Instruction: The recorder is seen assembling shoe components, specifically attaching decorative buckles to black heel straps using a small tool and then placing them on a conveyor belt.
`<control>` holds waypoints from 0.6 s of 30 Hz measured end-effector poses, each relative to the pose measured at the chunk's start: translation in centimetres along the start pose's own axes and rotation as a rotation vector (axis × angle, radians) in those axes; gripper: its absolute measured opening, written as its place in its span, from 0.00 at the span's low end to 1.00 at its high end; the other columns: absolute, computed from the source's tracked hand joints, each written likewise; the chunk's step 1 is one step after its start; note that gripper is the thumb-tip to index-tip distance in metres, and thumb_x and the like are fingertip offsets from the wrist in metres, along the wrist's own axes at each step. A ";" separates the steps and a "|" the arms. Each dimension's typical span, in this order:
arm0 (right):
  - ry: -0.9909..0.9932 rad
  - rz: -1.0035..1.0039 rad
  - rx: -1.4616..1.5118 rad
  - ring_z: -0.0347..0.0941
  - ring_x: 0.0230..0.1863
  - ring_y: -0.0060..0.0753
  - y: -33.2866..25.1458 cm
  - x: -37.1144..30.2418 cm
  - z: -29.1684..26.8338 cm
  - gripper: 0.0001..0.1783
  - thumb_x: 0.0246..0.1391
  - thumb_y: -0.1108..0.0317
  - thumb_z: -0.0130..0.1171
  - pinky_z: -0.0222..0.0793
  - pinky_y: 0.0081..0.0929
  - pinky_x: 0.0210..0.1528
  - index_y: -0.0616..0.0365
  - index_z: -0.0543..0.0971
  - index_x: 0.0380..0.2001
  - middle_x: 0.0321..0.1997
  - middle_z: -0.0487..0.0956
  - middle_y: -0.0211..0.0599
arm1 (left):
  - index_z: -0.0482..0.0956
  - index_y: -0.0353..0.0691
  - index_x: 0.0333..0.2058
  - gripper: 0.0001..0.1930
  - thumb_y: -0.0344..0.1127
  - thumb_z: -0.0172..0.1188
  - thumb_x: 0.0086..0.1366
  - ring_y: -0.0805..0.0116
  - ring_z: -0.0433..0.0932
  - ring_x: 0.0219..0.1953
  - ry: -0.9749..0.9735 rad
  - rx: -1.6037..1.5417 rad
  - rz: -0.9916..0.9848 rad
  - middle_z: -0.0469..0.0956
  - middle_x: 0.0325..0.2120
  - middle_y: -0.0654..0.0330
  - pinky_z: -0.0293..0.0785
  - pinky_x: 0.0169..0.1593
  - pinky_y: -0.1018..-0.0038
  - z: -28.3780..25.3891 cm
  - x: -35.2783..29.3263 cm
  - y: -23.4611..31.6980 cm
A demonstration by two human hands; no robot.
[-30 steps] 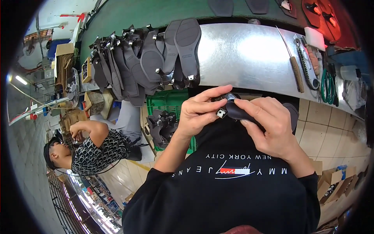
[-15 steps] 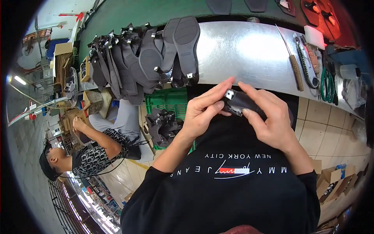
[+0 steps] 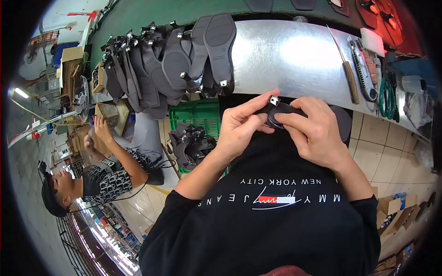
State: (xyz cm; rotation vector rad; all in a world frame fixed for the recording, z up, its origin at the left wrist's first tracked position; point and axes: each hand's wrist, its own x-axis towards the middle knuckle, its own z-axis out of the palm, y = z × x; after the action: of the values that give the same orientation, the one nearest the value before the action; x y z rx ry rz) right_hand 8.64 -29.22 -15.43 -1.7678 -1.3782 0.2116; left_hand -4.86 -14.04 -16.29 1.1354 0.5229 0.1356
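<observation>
Just off the near edge of the metal worktop, both my hands are closed on a black sandal in front of my chest. A shiny silver square ornament shows at its upper end. My left hand grips the ornament end, thumb below and forefinger stretched along the top. With bent fingers, my right hand pinches the black strap beside the left thumb. Fingers hide much of the sandal. Beyond my right hand a dark rounded edge shows; whether it belongs to this sandal I cannot tell.
Black sandals with silver ornaments lie piled on the worktop's left. Below stands a green crate with black strap pieces. At right lie a wooden-handled awl, a green cord loop and a white block. A co-worker sits left.
My right fingers have curled in from the sandal's far side onto the strap, near my left thumb. The sandal has turned slightly. The co-worker's head has tilted and both their hands now show.
</observation>
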 end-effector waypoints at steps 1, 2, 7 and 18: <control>0.000 -0.001 0.000 0.72 0.34 0.42 0.1 0.1 -0.1 0.11 0.39 0.77 0.62 0.66 0.35 0.36 0.56 0.81 0.32 0.32 0.73 0.39 | 0.73 0.38 0.55 0.25 0.17 0.45 0.60 0.72 0.76 0.47 0.000 0.000 0.001 0.69 0.58 0.54 0.82 0.40 0.78 -0.1 0.0 0.1; -0.039 -0.023 -0.005 0.72 0.35 0.42 0.2 0.1 -0.3 0.13 0.38 0.76 0.63 0.66 0.35 0.36 0.55 0.81 0.33 0.33 0.73 0.39 | 0.74 0.37 0.54 0.24 0.17 0.47 0.59 0.73 0.77 0.46 -0.003 0.034 -0.003 0.71 0.56 0.54 0.81 0.39 0.79 -0.2 0.1 0.3; -0.109 -0.019 0.046 0.71 0.36 0.43 0.4 0.1 -0.1 0.17 0.36 0.75 0.66 0.66 0.35 0.38 0.54 0.79 0.35 0.34 0.72 0.39 | 0.75 0.33 0.52 0.23 0.16 0.52 0.55 0.70 0.80 0.43 0.004 0.076 -0.007 0.75 0.50 0.49 0.82 0.35 0.80 -0.8 0.7 0.4; 0.038 0.224 0.274 0.72 0.31 0.40 0.4 -1.0 2.2 0.14 0.34 0.71 0.69 0.66 0.33 0.32 0.53 0.78 0.29 0.29 0.71 0.35 | 0.78 0.32 0.48 0.21 0.15 0.51 0.55 0.71 0.80 0.40 0.071 0.128 0.037 0.77 0.49 0.48 0.82 0.33 0.81 -0.2 1.2 0.5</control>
State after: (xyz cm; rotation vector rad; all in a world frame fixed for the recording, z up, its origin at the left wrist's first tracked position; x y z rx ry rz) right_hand 7.22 -28.96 -17.38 -1.6821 -1.0661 0.4638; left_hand -3.84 -13.23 -16.30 1.2685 0.5799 0.1767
